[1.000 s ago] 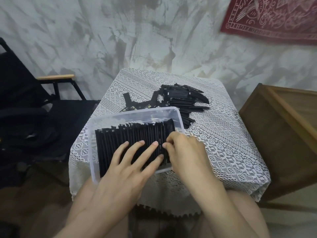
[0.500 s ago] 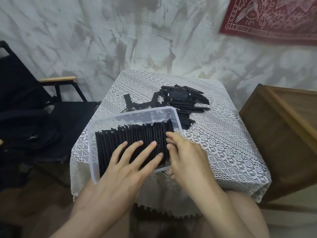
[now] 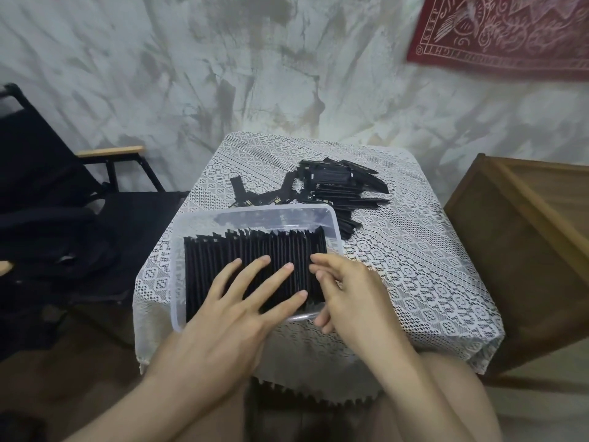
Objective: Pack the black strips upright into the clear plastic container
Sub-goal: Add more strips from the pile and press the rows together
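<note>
Since a second ago the right hand (image 3: 347, 295) has uncurled from its tight pinch at the row's end and slid a little toward 4 o'clock; its fingers are now loosely bent, tips touching the last black strips, gripping nothing that shows. Over the same second the left hand (image 3: 236, 317) has stayed flat, fingers straight and spread, pressing on the top edges of the black strips (image 3: 248, 250). These stand on edge in a tight row that fills most of the clear plastic container (image 3: 255, 215), leaving a bare band along its 12 o'clock wall. That container sits at the 6 o'clock edge of the table, on a white lace cloth (image 3: 414, 266). More strips lie flat in a loose pile (image 3: 338, 183) at 1 o'clock from the container, just beside its far corner. At the table's 9 o'clock side stands a black chair (image 3: 63, 202), at 3 o'clock a wooden cabinet (image 3: 526, 234), and a red hanging (image 3: 510, 30) is on the wall at 1 o'clock.
</note>
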